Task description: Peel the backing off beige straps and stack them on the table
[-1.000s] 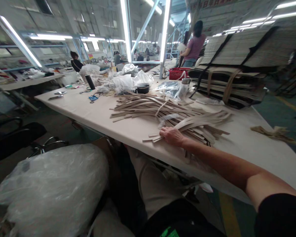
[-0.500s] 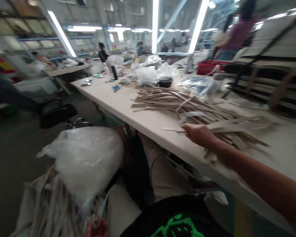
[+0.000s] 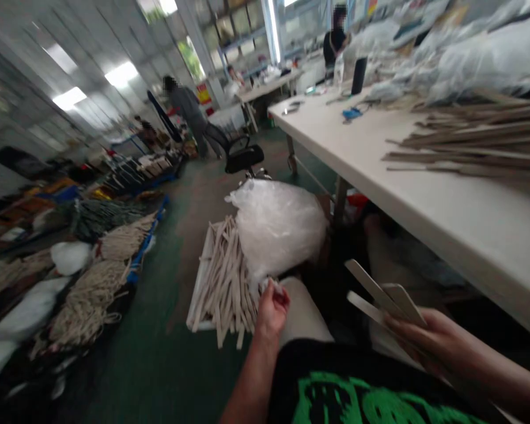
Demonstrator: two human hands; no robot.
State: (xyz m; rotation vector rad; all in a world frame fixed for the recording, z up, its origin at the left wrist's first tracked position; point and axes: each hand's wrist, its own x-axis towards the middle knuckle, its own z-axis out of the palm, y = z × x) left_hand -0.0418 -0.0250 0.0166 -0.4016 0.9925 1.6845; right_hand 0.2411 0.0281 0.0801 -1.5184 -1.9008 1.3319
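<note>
My right hand [image 3: 437, 341] is closed around a few flat beige straps [image 3: 371, 288], whose ends stick out to the left above my lap. In front of my lap, my left hand [image 3: 272, 309] has its fingers curled on a bit of whitish clear plastic [image 3: 270, 285]; whether this belongs to the bag behind it I cannot tell. That big clear plastic bag [image 3: 282, 227] bulges just beyond the left hand. Beside it, many long beige straps [image 3: 229, 282] lie in a pale crate [image 3: 198, 294] on the floor.
A white table [image 3: 446, 200] runs along the right, bearing a pile of straps [image 3: 472, 144] and plastic wrapping. A black office chair [image 3: 245, 158] stands ahead. Bundles [image 3: 88, 300] line the floor at left. Several people are in the background, one walking person [image 3: 189, 112] among them.
My view has swung left and down. My right hand has left the strap pile on the table and now holds a few straps above my lap. More of my left hand shows.
</note>
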